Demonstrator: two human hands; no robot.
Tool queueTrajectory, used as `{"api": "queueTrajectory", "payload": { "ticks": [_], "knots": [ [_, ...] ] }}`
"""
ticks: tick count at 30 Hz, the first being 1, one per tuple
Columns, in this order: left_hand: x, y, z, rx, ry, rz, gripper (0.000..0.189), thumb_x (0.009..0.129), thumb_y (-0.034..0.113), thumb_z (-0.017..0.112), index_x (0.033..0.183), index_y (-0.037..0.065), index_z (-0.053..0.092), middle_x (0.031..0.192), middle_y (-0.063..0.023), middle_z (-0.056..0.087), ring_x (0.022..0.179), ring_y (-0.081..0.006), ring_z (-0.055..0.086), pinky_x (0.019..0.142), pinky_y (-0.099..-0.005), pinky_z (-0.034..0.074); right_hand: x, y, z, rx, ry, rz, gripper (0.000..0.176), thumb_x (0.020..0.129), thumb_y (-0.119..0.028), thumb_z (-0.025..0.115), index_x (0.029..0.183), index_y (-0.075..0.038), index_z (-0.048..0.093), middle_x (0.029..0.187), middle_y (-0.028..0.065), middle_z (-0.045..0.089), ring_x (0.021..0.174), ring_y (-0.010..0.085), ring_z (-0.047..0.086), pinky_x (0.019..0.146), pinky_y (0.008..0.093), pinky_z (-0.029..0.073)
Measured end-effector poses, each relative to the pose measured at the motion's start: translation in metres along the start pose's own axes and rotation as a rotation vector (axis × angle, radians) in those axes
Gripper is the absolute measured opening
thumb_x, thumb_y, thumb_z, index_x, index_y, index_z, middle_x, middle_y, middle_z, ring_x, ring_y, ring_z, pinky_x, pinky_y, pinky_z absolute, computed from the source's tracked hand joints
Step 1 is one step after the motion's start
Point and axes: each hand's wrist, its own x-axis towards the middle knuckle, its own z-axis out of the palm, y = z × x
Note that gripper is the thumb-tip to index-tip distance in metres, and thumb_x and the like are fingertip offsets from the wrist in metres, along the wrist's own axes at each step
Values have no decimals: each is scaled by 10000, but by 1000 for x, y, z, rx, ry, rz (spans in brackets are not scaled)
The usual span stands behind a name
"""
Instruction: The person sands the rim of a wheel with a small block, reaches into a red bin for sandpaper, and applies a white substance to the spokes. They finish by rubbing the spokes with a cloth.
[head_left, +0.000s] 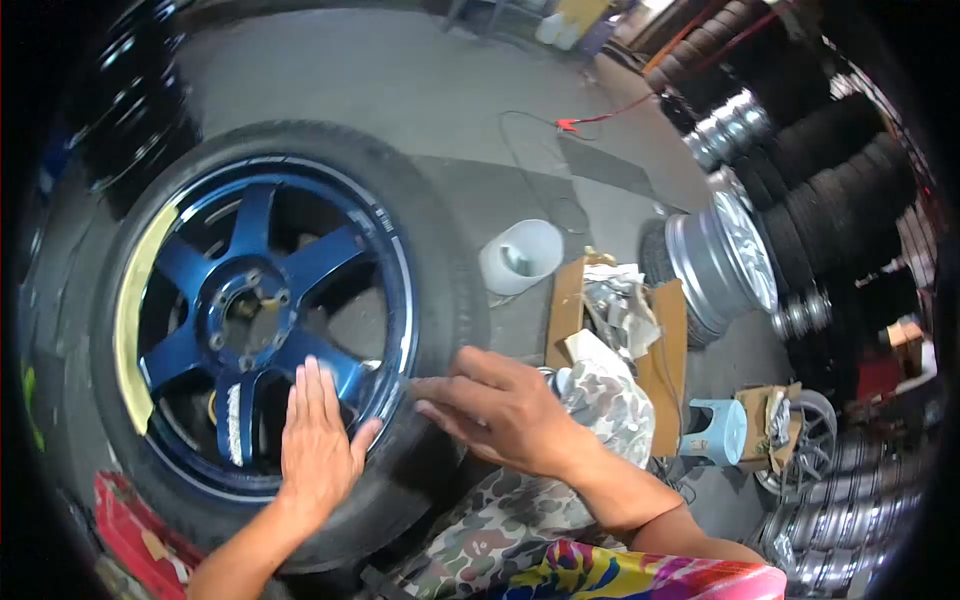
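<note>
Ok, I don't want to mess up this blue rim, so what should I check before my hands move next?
1. Left hand flat on the blue rim: ok.
2. Right hand fingertips at the rim's lip, beside the tyre: ok.
3. Yellow tape all round the lip: not ok, only the left arc shows it.
4. Tyre propped steady: cannot tell, its support is hidden.
5. White bucket and cardboard box apart from the tyre: ok.
</note>
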Motion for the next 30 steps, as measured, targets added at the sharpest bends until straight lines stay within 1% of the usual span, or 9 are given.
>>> {"api": "queueTrajectory", "payload": {
  "ticks": [1, 3, 5, 9, 13, 18, 21, 24, 30],
  "knots": [
    [5, -6, 3, -4, 42, -43, 908, 1019, 431, 686, 1577, -188, 328, 1686, -383, 280, 1587, -495, 293, 1317, -510, 245, 0, -1, 1, 39, -19, -13, 275, 889, -65, 813, 1157, -42, 757, 864, 103, 566, 734, 312, 621, 637, 416, 525],
    [11, -12, 2, 50, 55, -55, 922, 1015, 486, 678, 1552, -196, 367, 1655, -391, 335, 1559, -499, 345, 1304, -507, 274, -3, -1, 4, -15, -25, 92, 286, 861, -50, 831, 1142, -41, 775, 825, 89, 585, 693, 281, 616, 608, 403, 518],
    [10, -6, 3, 102, 75, -77, 947, 1007, 535, 669, 1522, -212, 395, 1621, -404, 378, 1532, -507, 385, 1292, -512, 297, 1, -1, 3, 14, 17, 44, 278, 826, -36, 855, 1097, -27, 793, 788, 82, 606, 663, 245, 614, 588, 388, 509],
    [-1, 14, 2, 181, 35, -48, 1019, 1011, 615, 603, 1523, -234, 369, 1612, -424, 370, 1540, -517, 362, 1290, -529, 291, 3, -8, 3, 3, -2, 42, 249, 804, 20, 867, 1040, 24, 789, 794, 102, 640, 658, 231, 632, 575, 356, 493],
    [-15, 27, 5, 45, 27, 43, 976, 1041, 622, 545, 1493, -236, 430, 1607, -445, 350, 1552, -522, 335, 1295, -537, 274, 5, -11, 4, -4, -19, 28, 242, 807, 14, 870, 1034, 28, 788, 794, 101, 639, 655, 226, 639, 564, 359, 490],
    [-20, 29, 2, -67, 31, 66, 945, 1049, 615, 531, 1493, -215, 453, 1622, -395, 371, 1559, -522, 318, 1295, -547, 264, 7, -14, 9, -10, -19, 9, 234, 813, 8, 871, 1033, 24, 792, 793, 104, 638, 648, 230, 642, 556, 362, 491],
    [-13, 18, -3, -15, 29, 28, 934, 1054, 614, 524, 1510, -198, 447, 1643, -354, 369, 1565, -492, 317, 1291, -551, 266, 7, -17, 11, 12, -36, 65, 235, 812, 4, 873, 1031, 25, 795, 790, 110, 631, 648, 239, 637, 559, 360, 493],
    [-4, 2, -1, 227, 45, -78, 916, 1060, 640, 493, 1582, -110, 417, 1673, -325, 352, 1552, -448, 351, 1274, -556, 284, 9, -17, 14, 4, -38, 51, 236, 812, 3, 873, 1033, 32, 795, 787, 114, 626, 653, 241, 632, 562, 360, 494],
    [0, -5, 0, 224, -26, -185, 932, 1074, 659, 453, 1630, -81, 347, 1692, -313, 328, 1536, -447, 380, 1252, -552, 317, 9, -19, 16, -20, -51, 67, 230, 819, 3, 864, 1035, 37, 792, 771, 112, 612, 659, 248, 627, 577, 368, 494]
  ]
}}
